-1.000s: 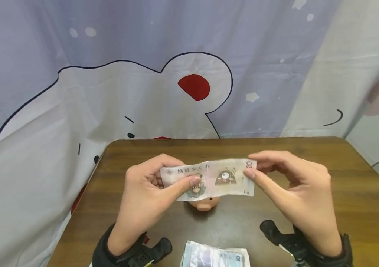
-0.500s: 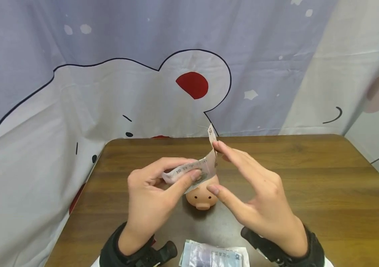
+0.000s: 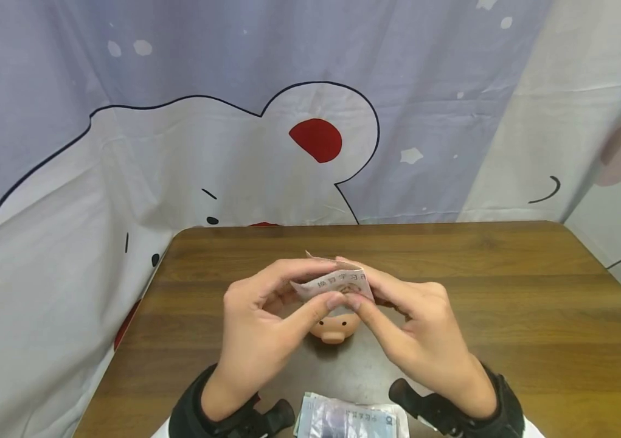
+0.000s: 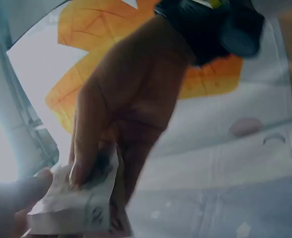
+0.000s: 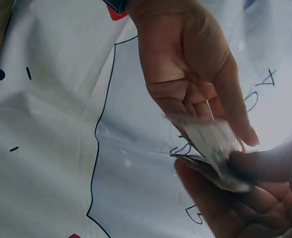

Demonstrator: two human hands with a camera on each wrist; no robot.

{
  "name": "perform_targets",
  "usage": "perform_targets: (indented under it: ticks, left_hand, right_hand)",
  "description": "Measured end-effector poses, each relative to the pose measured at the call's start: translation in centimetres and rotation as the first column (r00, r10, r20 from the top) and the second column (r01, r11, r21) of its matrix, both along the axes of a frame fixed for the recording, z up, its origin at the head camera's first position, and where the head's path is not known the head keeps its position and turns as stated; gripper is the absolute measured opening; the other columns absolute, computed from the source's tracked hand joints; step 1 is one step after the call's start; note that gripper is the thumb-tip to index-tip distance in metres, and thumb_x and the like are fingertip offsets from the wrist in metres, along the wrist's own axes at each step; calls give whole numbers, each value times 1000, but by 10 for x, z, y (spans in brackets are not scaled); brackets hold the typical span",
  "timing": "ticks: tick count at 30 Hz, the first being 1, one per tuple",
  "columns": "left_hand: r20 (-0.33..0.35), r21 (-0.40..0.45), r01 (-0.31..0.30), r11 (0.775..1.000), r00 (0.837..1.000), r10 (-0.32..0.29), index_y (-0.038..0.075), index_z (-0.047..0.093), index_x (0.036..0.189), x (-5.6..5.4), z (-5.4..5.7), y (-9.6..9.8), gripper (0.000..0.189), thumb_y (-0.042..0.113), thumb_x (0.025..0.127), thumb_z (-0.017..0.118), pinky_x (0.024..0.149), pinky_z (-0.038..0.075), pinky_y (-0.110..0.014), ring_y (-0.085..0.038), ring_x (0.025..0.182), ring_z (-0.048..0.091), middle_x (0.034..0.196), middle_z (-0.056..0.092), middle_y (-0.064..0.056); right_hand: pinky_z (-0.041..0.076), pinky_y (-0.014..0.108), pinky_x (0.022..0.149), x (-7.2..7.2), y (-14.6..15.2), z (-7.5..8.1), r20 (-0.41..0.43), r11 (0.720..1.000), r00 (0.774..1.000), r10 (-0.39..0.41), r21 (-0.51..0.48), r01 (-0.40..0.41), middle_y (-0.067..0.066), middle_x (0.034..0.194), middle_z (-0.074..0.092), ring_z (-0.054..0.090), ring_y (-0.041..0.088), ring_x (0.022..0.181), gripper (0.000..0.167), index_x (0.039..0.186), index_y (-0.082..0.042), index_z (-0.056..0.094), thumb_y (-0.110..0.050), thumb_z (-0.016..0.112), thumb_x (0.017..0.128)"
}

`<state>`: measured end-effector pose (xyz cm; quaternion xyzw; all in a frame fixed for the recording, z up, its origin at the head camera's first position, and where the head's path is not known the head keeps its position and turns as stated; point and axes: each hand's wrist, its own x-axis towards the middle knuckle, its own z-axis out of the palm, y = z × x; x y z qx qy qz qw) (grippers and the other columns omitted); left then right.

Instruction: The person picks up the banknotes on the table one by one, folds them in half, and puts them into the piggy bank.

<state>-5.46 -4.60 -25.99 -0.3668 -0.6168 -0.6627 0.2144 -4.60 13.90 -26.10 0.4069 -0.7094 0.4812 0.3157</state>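
A play banknote point(image 3: 337, 281), pale with printed characters, is bent double between my two hands, its halves standing a little apart. My left hand point(image 3: 263, 325) pinches it with thumb in front and fingers behind. From the other side my right hand point(image 3: 425, 319) pinches the folded end, the two thumb tips side by side. The right wrist view shows the gap between the note's point(image 5: 210, 141) layers. Just beyond and below the hands a pink piggy bank point(image 3: 334, 333) stands on the table, its top hidden by the note and thumbs.
A pile of bluish and purple play banknotes point(image 3: 345, 420) lies at the near edge of view, partly cut off. The brown wooden table point(image 3: 507, 274) reaches back to a printed curtain point(image 3: 425, 91). Black straps with small cameras circle both wrists.
The note was stretched flat between both hands. My right hand let go of its end, swung the right half up and back, and now grips the fold; the hands have come together.
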Motion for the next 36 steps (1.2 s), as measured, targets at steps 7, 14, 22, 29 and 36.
perform_targets:
  ticks: [7,14,22,29,36]
  left_hand:
    - [118,23,-28,999,993,25,2,60,124,-1,5,-2,53,-13,76,76,85,56,-39,-29,102,64,114,65,-11]
    - [308,60,21,998,951,-39,0,70,94,-1,0,-7,19,-5,78,78,69,60,-39,-30,75,69,88,71,-15]
    - [304,22,6,1000,953,-12,3,71,90,0,1,-9,17,-2,77,80,67,60,-41,-29,73,69,85,71,-11]
    - [256,33,-75,997,964,64,2,72,89,-1,5,-13,17,-4,76,80,67,60,-39,-27,72,70,86,72,-11]
    - [246,50,-80,996,967,65,1,72,88,-1,5,-14,16,-6,76,80,67,60,-40,-28,72,70,86,71,-13]
  right_hand:
    - [50,17,50,5,6,-1,136,989,990,42,-145,-23,16,85,73,66,7,63,23,106,7,69,14,66,84]
    - [58,24,63,8,10,4,257,945,963,87,-326,2,16,89,73,71,18,76,25,103,12,67,20,66,80]
    - [56,21,62,5,14,5,190,915,982,9,-399,68,14,84,72,69,16,69,16,88,13,70,22,70,75]
    - [58,25,69,6,18,7,276,943,958,74,-333,23,17,84,72,69,20,75,21,90,10,71,23,70,74]
    - [56,23,68,6,17,7,227,954,973,45,-297,25,15,80,71,68,17,71,22,87,7,72,23,72,72]
